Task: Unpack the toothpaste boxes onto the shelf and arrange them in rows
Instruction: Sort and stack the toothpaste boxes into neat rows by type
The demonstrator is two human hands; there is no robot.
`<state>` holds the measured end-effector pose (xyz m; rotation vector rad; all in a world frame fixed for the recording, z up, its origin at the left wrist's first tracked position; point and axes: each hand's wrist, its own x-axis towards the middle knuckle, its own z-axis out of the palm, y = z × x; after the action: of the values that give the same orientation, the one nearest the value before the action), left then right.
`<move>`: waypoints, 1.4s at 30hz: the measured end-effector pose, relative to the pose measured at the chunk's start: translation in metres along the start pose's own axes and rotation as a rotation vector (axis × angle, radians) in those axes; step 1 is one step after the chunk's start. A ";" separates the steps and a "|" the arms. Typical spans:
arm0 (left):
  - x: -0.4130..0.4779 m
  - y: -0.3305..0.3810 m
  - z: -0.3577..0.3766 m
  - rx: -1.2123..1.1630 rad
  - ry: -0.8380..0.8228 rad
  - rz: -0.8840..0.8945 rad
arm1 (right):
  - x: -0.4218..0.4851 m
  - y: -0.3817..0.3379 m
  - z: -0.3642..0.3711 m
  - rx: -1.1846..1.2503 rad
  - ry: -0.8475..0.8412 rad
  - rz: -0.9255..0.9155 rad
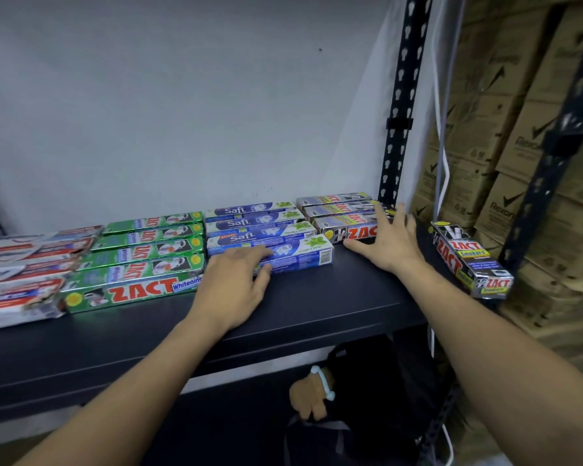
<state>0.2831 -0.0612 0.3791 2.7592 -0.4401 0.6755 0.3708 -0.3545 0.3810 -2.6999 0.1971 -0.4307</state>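
Squaring rows on the shelf (317, 297); nothing gripped.
We find the left hand (236, 280) resting straight fingers (249, 255) on the front Safi box (300, 255), and the right hand (384, 242) spread flat against the silver ZACT row (344, 216). We advise level pushes, ends flush. Loose ZACT Smokers boxes (472, 260) sit askew right of the right fingers, at the shelf's end.

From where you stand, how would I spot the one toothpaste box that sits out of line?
Follow the dark shelf to its right end, near the black slotted post. There, past the right hand, lies the black-and-silver ZACT Smokers box. It alone points its short end toward you, apart from the sideways rows of boxes.
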 end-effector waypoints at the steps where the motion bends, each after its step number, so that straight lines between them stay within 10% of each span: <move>1: 0.000 0.000 0.001 0.009 0.001 0.004 | -0.005 0.000 0.000 -0.007 0.022 -0.013; 12: -0.001 -0.001 0.001 0.018 0.032 0.040 | -0.076 0.029 -0.048 -0.444 0.302 -0.226; 19: 0.000 -0.002 0.002 0.024 0.051 0.051 | -0.104 0.074 -0.064 -0.173 0.345 -0.032; 31: -0.001 0.000 0.002 0.018 0.058 0.056 | -0.141 0.056 -0.042 0.032 0.427 -0.309; 36: -0.002 0.000 0.001 0.023 0.057 0.055 | -0.143 0.057 -0.045 0.659 0.292 -0.260; 42: -0.002 0.000 0.001 0.016 0.050 0.051 | -0.114 0.084 -0.055 0.702 0.019 -0.250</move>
<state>0.2819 -0.0613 0.3773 2.7478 -0.4977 0.7616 0.2389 -0.4280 0.3644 -2.0294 -0.2499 -0.4864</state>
